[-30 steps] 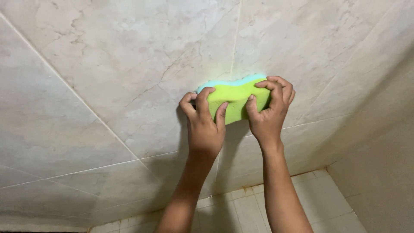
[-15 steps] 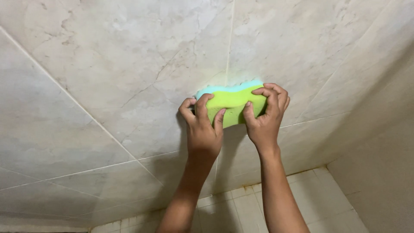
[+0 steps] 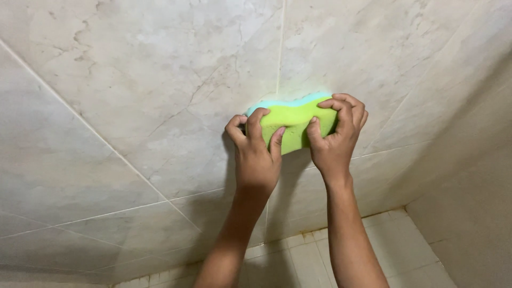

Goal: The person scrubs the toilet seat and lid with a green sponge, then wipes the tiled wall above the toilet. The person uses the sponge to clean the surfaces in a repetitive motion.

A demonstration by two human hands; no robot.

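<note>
Both hands slid sponge (image 3: 292,124) slightly left along wall tile (image 3: 160,96), near vertical grout line. I see left hand (image 3: 257,154), right hand (image 3: 335,140) clamped on its ends. Soft, light, likely squashy; grip ends.

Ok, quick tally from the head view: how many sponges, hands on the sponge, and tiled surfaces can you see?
Sponge, green with a light blue layer: 1
Hands gripping it, left hand and right hand: 2
Tiled surfaces, marbled wall, side wall, floor: 3
Total: 6
</note>
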